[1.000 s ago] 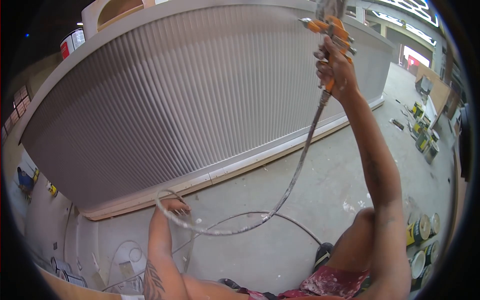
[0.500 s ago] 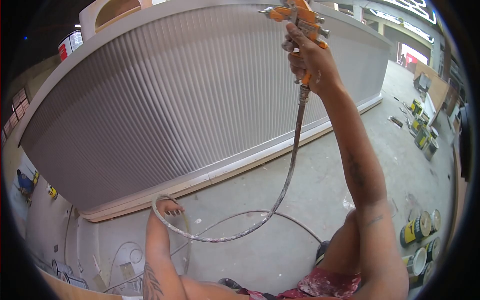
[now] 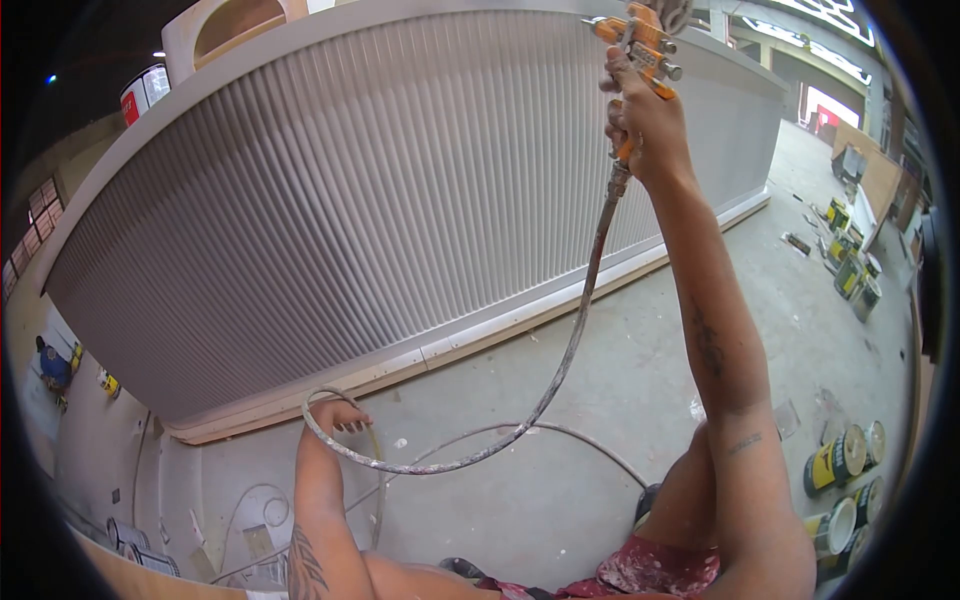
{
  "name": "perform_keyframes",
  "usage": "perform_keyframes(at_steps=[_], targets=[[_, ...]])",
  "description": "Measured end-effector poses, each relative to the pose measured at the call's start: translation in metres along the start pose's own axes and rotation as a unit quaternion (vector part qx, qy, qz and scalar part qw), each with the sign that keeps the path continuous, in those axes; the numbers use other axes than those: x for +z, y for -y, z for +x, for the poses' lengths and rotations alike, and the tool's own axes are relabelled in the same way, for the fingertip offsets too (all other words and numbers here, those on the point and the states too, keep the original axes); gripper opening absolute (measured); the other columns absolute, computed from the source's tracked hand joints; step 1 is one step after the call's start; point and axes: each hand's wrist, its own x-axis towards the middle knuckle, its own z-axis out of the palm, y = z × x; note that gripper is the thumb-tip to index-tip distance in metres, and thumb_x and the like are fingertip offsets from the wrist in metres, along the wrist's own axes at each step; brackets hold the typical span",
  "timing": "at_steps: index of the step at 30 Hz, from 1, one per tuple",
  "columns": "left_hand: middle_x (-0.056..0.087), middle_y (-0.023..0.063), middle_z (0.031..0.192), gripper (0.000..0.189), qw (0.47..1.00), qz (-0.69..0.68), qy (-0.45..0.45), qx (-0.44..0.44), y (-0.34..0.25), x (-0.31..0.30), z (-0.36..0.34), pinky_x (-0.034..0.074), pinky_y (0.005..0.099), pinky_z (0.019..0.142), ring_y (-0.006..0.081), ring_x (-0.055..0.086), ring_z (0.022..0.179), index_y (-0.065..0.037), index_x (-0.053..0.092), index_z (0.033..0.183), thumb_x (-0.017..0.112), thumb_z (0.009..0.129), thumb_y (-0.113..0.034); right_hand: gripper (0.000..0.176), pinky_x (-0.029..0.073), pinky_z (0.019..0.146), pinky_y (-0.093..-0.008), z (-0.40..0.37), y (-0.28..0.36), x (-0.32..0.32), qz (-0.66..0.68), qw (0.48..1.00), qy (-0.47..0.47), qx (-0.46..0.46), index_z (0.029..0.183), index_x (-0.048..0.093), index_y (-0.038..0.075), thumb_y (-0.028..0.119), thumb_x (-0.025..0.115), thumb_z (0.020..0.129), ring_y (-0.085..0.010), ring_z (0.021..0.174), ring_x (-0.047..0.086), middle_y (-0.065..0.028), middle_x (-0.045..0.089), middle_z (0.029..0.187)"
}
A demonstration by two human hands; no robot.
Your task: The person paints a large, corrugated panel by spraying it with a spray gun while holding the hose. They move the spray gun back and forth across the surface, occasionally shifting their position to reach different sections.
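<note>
My right hand [image 3: 648,120] is wrapped around the handle of an orange spray gun [image 3: 650,50], raised near the top of a grey, vertically ribbed panel [image 3: 400,190]. The gun's nozzle points left, toward the panel's upper edge. From the grip hangs a paint-spotted hose [image 3: 575,350], curving down to my left hand [image 3: 340,413]. That hand is low by the panel's base, with fingers curled at the hose's loop; part of its grip is hidden.
Paint cans [image 3: 835,460] stand at the lower right, and more cans [image 3: 853,270] sit farther back. The hose also trails over the concrete floor [image 3: 480,510]. A pale base strip [image 3: 400,365] runs under the panel. A distant person [image 3: 53,365] is at far left.
My right hand and the spray gun have moved right and slightly down along the panel's top. The hose has swung a little; my left hand stays almost in place.
</note>
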Motion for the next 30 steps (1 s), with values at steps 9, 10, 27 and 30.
perform_keyframes(at_steps=[9, 10, 27, 30], targets=[[0.072, 0.0081, 0.120, 0.042, 0.999, -0.029, -0.004, -0.015, -0.001, 0.009, -0.032, 0.051, 0.0382, 0.100, 0.0250, 0.065, 0.115, -0.012, 0.073, 0.120, 0.064, 0.095, -0.045, 0.034, 0.035, 0.041, -0.0206, -0.013, 0.010, 0.021, 0.030, 0.997, 0.065, -0.001, 0.100, 0.062, 0.003, 0.036, 0.069, 0.098, -0.0019, 0.047, 0.040, -0.0039, 0.063, 0.081], [0.072, 0.0080, 0.120, 0.042, 0.999, -0.032, -0.004, -0.016, 0.000, 0.011, -0.036, 0.051, 0.0381, 0.100, 0.0249, 0.065, 0.115, -0.012, 0.073, 0.119, 0.064, 0.095, -0.045, 0.032, 0.033, 0.040, -0.0196, -0.019, 0.009, 0.029, 0.037, 0.995, 0.093, 0.018, 0.096, 0.062, 0.006, 0.037, 0.069, 0.098, -0.0013, 0.047, 0.039, -0.0022, 0.063, 0.081], [0.072, 0.0066, 0.115, 0.037, 0.997, -0.071, -0.031, -0.027, 0.024, 0.034, -0.060, 0.051, 0.0366, 0.097, 0.0231, 0.065, 0.109, -0.011, 0.074, 0.114, 0.064, 0.094, -0.041, 0.038, 0.031, 0.036, -0.0186, -0.077, 0.039, 0.089, 0.081, 0.956, 0.279, 0.039, 0.087, 0.063, 0.006, 0.042, 0.071, 0.095, -0.0006, 0.040, 0.040, 0.0027, 0.049, 0.057], [0.072, 0.0064, 0.114, 0.036, 0.997, -0.066, -0.035, -0.030, 0.026, 0.033, -0.061, 0.051, 0.0364, 0.096, 0.0228, 0.065, 0.108, -0.011, 0.074, 0.113, 0.064, 0.094, -0.040, 0.039, 0.031, 0.038, -0.0199, -0.064, 0.028, 0.080, 0.079, 0.971, 0.218, 0.052, 0.080, 0.060, 0.009, 0.043, 0.072, 0.095, -0.0014, 0.040, 0.038, 0.0049, 0.046, 0.055]])
